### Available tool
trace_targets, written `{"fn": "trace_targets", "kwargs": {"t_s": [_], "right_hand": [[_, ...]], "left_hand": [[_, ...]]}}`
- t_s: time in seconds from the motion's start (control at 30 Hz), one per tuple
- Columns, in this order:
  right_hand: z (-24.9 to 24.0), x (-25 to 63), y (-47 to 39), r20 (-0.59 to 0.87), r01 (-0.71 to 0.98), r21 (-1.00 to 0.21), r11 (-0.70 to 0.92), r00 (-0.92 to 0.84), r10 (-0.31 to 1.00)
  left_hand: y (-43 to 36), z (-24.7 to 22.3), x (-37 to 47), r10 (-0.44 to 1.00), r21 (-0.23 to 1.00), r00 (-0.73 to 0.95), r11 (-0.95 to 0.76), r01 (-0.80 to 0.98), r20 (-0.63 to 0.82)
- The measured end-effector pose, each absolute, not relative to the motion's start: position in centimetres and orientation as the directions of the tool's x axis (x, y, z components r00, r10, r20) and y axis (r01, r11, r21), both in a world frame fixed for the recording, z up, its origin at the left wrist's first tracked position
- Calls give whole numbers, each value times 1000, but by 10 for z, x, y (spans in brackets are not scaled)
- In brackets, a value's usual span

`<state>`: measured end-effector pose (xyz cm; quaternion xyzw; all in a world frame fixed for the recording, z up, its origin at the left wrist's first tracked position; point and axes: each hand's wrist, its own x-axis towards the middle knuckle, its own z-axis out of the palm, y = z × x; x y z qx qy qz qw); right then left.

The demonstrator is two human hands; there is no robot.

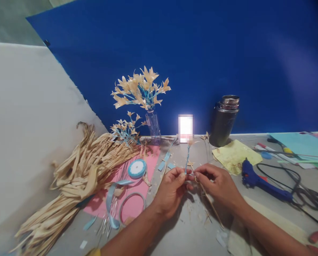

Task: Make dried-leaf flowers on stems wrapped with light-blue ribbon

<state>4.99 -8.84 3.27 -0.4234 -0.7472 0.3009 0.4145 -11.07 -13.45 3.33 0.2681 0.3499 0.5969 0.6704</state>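
Note:
Between finger and thumb, my left hand [171, 192] pinches an upright handmade flower stem [187, 156], wrapped in light blue with a pale bloom at its top. My right hand [217, 183] is close beside it, its thumb and forefinger pressed together by the stem's lower end. A thin, pale bit shows between the two hands, too small to make out. Below my right hand a dry brown strip [211, 204] slants down to the table.
On the left, dried husks [95, 170] and a blue ribbon spool [137, 168] lie by pink paper [155, 160]. Behind stand a vase [153, 124] of pale flowers and a dark flask [224, 122]. At right are a blue glue gun [265, 185], yellow paper [237, 153] and scissors [308, 197].

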Motion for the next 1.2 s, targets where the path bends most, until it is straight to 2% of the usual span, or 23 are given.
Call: {"fn": "trace_targets", "kwargs": {"t_s": [0.07,0.23,0.5,0.67,0.83,0.97,1.2], "right_hand": [[34,49,-89,305,374,-848,377,-238,922],[32,45,-90,271,322,-898,299,-130,954],[33,40,-93,17,37,-999,27,-246,969],[23,43,-91,-144,-172,-962,-211,-338,930],[21,42,-89,-222,-310,-880,-361,-404,887],[22,41,-89,-220,-318,-860,-399,-474,852],[19,43,-90,-196,-252,-897,-363,-509,838]], "left_hand": [[-135,31,-110,981,764,60,180,-619,-183],[-138,27,-104,970,732,107,235,-640,-218],[-140,22,-98,978,811,37,192,-553,-206],[-139,21,-99,978,863,-20,174,-474,-208],[-139,22,-98,978,861,-23,172,-479,-208],[-140,22,-98,975,841,-2,191,-506,-223],[-140,24,-98,968,812,35,226,-539,-247]]}}
